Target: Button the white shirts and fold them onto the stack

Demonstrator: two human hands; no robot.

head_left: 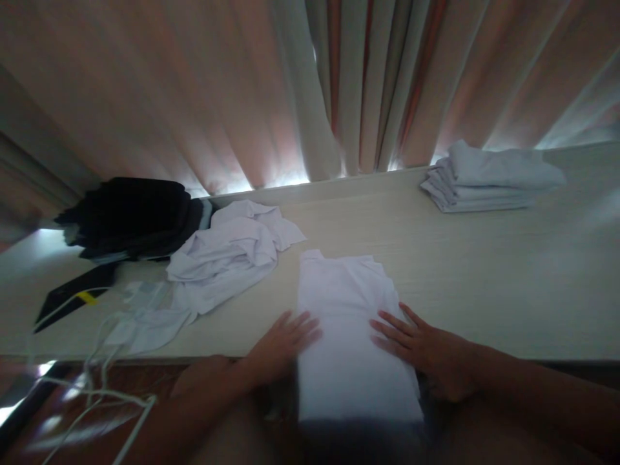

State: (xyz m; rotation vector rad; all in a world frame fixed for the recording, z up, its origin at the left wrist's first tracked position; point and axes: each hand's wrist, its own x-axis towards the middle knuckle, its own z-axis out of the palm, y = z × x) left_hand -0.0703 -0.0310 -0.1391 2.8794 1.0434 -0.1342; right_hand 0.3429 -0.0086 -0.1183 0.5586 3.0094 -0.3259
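hands, left (283,342) and right (419,345), fingers flat, released, pressing white folded garment (346,323).

stack at 2 o'clock: I see folded pale garments (489,177) piled neatly near the table's far edge.
heap at 10 o'clock: I see a crumpled white shirt (232,255), loose, just beside a dark pile of clothes (130,216).
9 o'clock: I make out a flat black object with a yellow mark (75,296), and white cables (97,381) trailing off the table (508,284).
12 o'clock: curtains (242,84), light seeping underneath.
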